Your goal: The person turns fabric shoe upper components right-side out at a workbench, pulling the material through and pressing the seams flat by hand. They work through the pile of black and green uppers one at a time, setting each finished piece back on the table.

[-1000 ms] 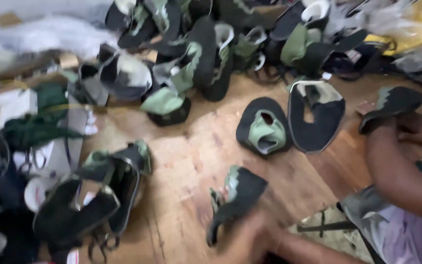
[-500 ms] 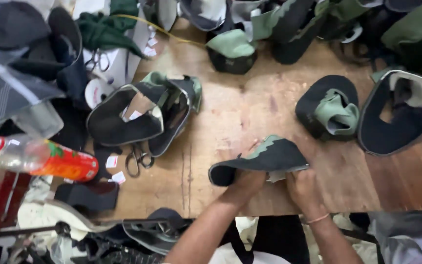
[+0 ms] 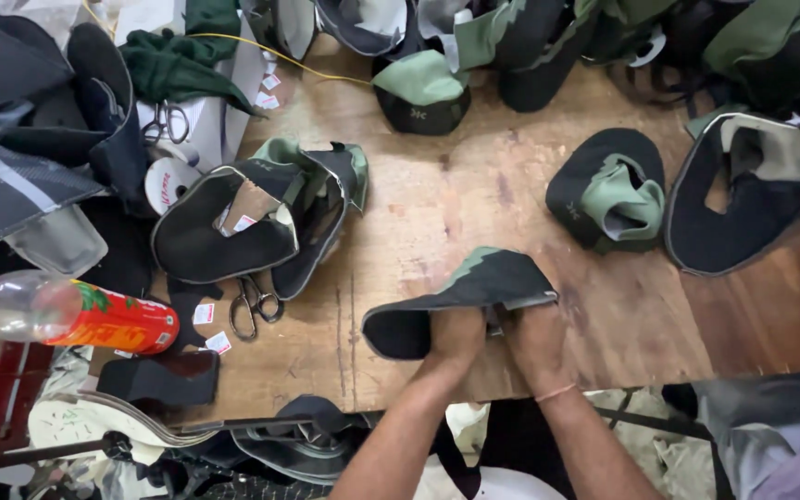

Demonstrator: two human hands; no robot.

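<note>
Your left hand (image 3: 456, 335) and right hand (image 3: 537, 338) both gripped the black-and-green shoe upper (image 3: 460, 298) at the near edge of the table (image 3: 474, 204). It looked light, soft, floppy; you'd best hold it along the stitched rim.

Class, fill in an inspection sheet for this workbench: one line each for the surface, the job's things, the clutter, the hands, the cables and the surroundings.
Surface: wooden table, worn and stained, bare in the middle.
Job's things: black and green shoe upper, held at the near edge.
Clutter: scissors beside a stack of uppers; plastic bottle lying at left; more uppers at right and along the far edge.
Hands: left hand and right hand both grip the shoe upper from below.
Cables: thin yellow cord across the far left.
Surroundings: a grey sleeve at bottom right.
</note>
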